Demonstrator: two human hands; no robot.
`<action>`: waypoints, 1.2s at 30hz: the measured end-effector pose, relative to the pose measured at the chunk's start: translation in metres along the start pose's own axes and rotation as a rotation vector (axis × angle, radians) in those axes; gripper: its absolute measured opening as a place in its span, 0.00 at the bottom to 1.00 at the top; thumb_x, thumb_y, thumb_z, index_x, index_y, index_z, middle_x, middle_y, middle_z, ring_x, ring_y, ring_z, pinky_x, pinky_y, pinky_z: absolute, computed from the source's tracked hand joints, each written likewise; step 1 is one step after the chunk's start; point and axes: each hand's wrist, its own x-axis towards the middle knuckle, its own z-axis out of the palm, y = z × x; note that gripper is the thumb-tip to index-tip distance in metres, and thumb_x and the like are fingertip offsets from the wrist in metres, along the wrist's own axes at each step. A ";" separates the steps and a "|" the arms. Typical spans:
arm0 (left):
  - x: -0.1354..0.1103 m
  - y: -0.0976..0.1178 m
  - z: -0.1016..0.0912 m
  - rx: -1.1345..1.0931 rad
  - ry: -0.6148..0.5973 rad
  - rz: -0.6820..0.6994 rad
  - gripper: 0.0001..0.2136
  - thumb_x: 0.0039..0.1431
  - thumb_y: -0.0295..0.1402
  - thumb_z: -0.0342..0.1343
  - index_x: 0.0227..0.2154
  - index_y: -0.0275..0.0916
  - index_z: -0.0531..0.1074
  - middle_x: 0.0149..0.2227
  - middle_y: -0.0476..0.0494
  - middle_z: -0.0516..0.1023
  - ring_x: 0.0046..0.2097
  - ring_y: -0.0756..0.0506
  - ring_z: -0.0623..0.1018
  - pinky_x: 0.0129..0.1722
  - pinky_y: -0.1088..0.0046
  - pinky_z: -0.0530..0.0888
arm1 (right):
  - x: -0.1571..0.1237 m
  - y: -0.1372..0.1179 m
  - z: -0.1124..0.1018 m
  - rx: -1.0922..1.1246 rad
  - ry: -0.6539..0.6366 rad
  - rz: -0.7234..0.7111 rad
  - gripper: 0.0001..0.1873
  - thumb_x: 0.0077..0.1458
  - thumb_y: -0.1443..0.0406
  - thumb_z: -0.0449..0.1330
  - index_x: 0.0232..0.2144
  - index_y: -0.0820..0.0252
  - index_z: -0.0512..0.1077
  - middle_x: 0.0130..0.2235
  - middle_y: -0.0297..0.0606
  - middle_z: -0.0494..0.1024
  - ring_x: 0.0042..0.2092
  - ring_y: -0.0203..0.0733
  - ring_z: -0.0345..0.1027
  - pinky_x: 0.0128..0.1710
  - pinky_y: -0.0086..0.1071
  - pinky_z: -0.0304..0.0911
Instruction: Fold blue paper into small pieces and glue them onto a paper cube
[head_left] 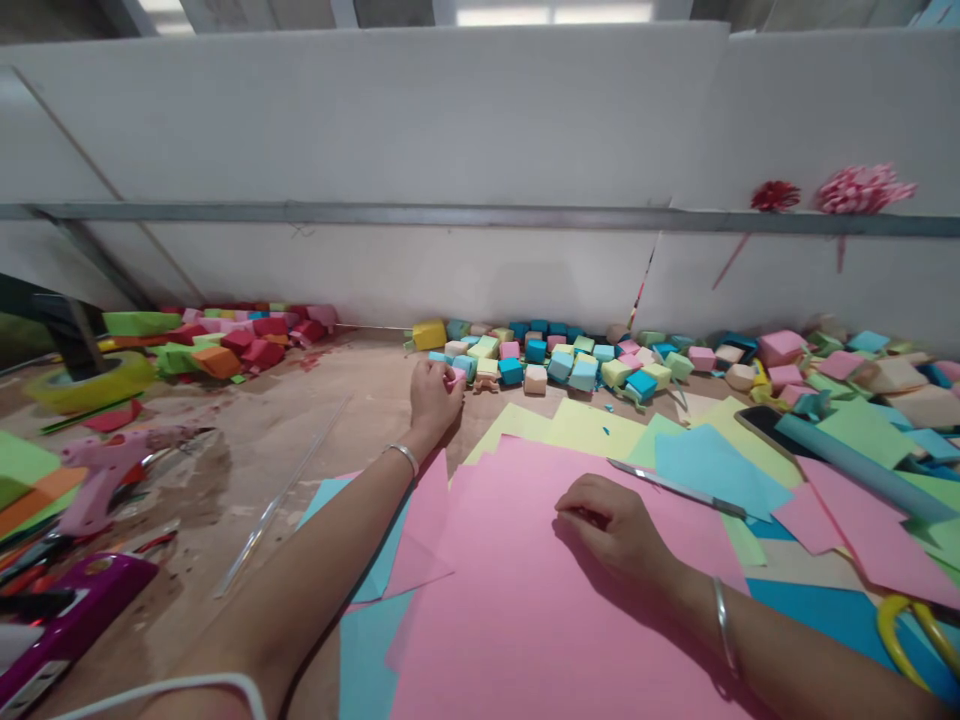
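My left hand (435,398) reaches forward to the near edge of a row of small folded paper cubes (535,380). Its fingers are closed on a pink paper cube (456,376), partly hidden by the fingertips, at the row's left end. Cubes in blue, yellow, peach and pink sit close beside it. My right hand (611,522) rests loosely curled on a large sheet of pink paper (487,600), with nothing visible in its fingers. Just beyond that hand, a slim craft knife (675,486) lies across the paper sheets.
At left are a pink glue gun (105,478), a yellow tape roll (94,382), a purple device (82,620) and red, orange and green paper cubes (217,362). A clear glue stick (262,525) lies nearer. Yellow-handled scissors (911,640) and a phone (765,428) are at right.
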 end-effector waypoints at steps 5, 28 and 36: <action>0.000 0.000 0.002 -0.022 0.042 0.010 0.11 0.49 0.32 0.63 0.27 0.41 0.64 0.37 0.42 0.67 0.44 0.40 0.69 0.45 0.63 0.69 | 0.000 0.003 0.000 0.003 -0.013 0.007 0.07 0.49 0.73 0.59 0.27 0.58 0.74 0.29 0.35 0.74 0.30 0.37 0.66 0.30 0.30 0.60; -0.014 -0.010 -0.114 0.095 -0.232 -0.127 0.11 0.53 0.36 0.52 0.34 0.37 0.75 0.36 0.40 0.78 0.42 0.40 0.76 0.45 0.64 0.72 | 0.006 0.016 -0.003 -0.126 0.156 -0.024 0.14 0.56 0.63 0.53 0.19 0.58 0.62 0.22 0.31 0.64 0.27 0.36 0.58 0.29 0.31 0.54; -0.079 -0.024 -0.148 0.139 -0.555 0.055 0.20 0.47 0.42 0.54 0.42 0.38 0.75 0.47 0.38 0.78 0.50 0.38 0.76 0.52 0.65 0.70 | 0.001 -0.036 -0.081 -0.234 0.406 -0.166 0.07 0.55 0.63 0.58 0.29 0.58 0.75 0.32 0.36 0.77 0.34 0.39 0.67 0.37 0.33 0.62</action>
